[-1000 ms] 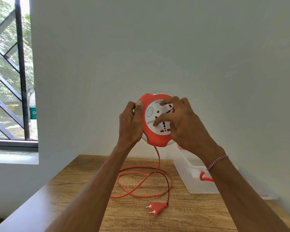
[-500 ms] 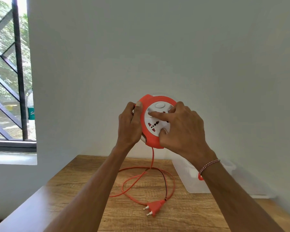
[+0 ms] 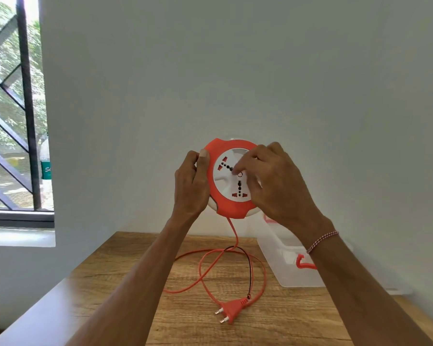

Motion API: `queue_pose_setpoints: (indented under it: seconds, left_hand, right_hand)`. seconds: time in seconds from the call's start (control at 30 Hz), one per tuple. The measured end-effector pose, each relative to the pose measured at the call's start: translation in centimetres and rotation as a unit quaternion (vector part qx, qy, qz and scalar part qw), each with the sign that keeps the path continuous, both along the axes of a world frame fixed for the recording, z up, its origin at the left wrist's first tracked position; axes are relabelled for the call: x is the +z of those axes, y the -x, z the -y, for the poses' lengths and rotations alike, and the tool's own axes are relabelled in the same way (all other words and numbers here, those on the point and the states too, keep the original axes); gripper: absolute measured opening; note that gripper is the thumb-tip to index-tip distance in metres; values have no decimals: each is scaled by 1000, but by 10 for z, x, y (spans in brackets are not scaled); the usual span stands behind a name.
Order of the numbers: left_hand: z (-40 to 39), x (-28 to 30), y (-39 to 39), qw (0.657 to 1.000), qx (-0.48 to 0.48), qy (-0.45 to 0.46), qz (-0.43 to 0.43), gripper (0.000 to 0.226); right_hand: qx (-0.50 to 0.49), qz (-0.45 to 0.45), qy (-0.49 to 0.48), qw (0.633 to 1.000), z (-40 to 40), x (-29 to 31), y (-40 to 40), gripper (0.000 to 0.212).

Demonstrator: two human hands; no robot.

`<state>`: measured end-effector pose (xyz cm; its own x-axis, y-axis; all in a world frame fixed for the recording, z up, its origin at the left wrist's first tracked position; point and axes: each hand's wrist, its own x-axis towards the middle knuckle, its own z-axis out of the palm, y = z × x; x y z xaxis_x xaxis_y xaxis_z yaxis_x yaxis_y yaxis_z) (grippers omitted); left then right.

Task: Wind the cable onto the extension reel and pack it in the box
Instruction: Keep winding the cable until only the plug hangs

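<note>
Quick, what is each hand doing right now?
Left hand: closed, its grip on the extension reel rim.
Right hand: fingers on the reel's white face; cannot tell if gripping.

A plain pale wall [image 3: 260, 71] is filling most of the view, evenly lit. At the left edge a window [image 3: 10, 108] is letting in bright daylight; dark metal bars [image 3: 28, 108] are crossing it upright and on the slant, and green trees are showing beyond. A pale sill [image 3: 18, 237] is running beneath it. A wooden table [image 3: 115, 283] with visible grain is standing with its far edge against the wall.
</note>
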<state>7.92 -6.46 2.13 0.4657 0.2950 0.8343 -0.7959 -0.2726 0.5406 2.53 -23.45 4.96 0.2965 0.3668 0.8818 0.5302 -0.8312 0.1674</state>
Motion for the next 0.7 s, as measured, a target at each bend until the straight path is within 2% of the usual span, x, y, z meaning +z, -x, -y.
queue_pose_setpoints:
  seconds: [0.13, 0.23, 0.3, 0.47, 0.7]
  left_hand:
    - [1, 0, 1, 1000, 2, 3, 2, 30]
    - [1, 0, 2, 1000, 1, -11, 1, 24]
    - [1, 0, 1, 1000, 2, -19, 2, 29]
    - [3, -2, 1, 1000, 1, -21, 9, 39]
    - [2, -2, 0, 1000, -1, -20, -1, 37]
  right_hand:
    - [-45, -92, 83, 991, 0, 0, 6, 57]
    - [-106, -84, 119, 984, -4, 0, 8, 64]
    - [-120, -59, 120, 984, -3, -2, 7, 62]
    - [-126, -33, 49, 990, 0, -7, 1, 60]
    - [-125, -15, -59, 990, -14, -13, -1, 74]
